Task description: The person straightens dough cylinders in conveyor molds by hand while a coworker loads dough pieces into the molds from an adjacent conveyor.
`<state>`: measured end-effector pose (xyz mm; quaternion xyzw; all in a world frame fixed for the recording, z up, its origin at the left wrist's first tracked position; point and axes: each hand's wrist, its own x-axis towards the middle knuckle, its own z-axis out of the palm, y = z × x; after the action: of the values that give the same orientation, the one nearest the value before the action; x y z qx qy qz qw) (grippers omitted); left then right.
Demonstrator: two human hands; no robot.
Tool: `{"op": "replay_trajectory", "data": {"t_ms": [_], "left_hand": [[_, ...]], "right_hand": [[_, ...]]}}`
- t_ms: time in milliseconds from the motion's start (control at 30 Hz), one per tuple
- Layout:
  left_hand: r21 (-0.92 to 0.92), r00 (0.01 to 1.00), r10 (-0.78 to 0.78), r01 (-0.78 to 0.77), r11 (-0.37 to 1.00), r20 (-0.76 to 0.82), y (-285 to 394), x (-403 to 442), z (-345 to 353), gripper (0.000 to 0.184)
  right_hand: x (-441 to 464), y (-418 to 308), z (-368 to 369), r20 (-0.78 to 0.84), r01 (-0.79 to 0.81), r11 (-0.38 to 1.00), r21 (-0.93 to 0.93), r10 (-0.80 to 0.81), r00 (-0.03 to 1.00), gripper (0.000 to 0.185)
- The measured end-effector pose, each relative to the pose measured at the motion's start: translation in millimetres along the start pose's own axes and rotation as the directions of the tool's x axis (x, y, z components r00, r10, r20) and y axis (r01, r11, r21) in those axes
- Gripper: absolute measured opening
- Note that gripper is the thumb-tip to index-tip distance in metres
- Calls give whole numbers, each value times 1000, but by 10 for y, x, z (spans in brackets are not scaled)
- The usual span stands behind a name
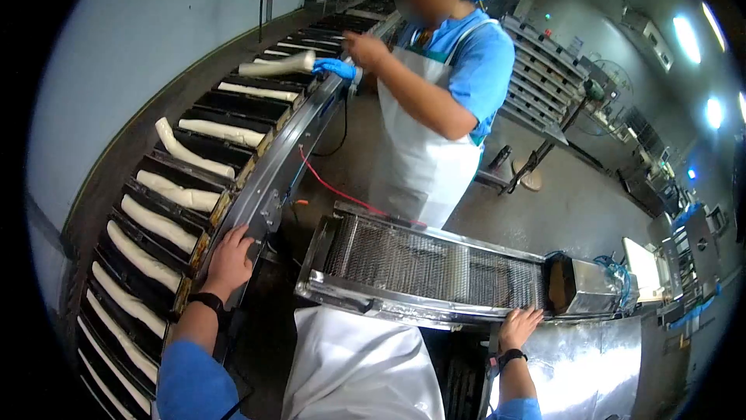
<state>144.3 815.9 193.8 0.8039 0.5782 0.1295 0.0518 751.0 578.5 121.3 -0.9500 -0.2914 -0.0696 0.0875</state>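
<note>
My left hand [231, 259] rests on the metal side rail [268, 175] of the long conveyor, fingers laid over its edge and holding nothing. Beside it, dark baking pans [175, 157] run in a row, with long pale dough strips [159, 226] lying in them. One dough strip [190, 148] lies askew, one end raised over a pan's edge. My right hand [519, 328] lies on the near metal edge of a short mesh-belt conveyor [435, 264], its fingers stretched out and empty.
Across the mesh conveyor stands a co-worker [443, 94] in a white apron, whose blue-gloved hand [334, 69] is at a dough piece [277, 64] above the pans. A metal housing [590, 284] sits at the belt's right end. A red cable [334, 183] hangs near the rail.
</note>
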Motion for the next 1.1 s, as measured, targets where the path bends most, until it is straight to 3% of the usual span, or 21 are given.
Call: {"op": "replay_trajectory", "data": {"t_ms": [400, 600, 967, 1067, 1100], "left_hand": [[-20, 988, 109, -112, 994, -107, -111, 161, 153, 36], [-34, 999, 26, -27, 999, -31, -61, 281, 106, 36], [-107, 992, 104, -111, 988, -66, -264, 766, 279, 38], [-95, 984, 150, -159, 983, -91, -348, 919, 339, 37], [-75, 985, 149, -156, 985, -86, -334, 939, 361, 37]], "right_hand": [[58, -79, -16, 28, -21, 999, -38, 22, 999, 62], [120, -151, 18, 37, -41, 997, -71, 43, 998, 62], [288, -400, 175, -18, 9, 992, -129, -12, 1000, 56], [434, -689, -130, 295, -27, 1000, -1, 26, 955, 64], [438, -902, -224, 231, 36, 982, 184, -79, 970, 65]]}}
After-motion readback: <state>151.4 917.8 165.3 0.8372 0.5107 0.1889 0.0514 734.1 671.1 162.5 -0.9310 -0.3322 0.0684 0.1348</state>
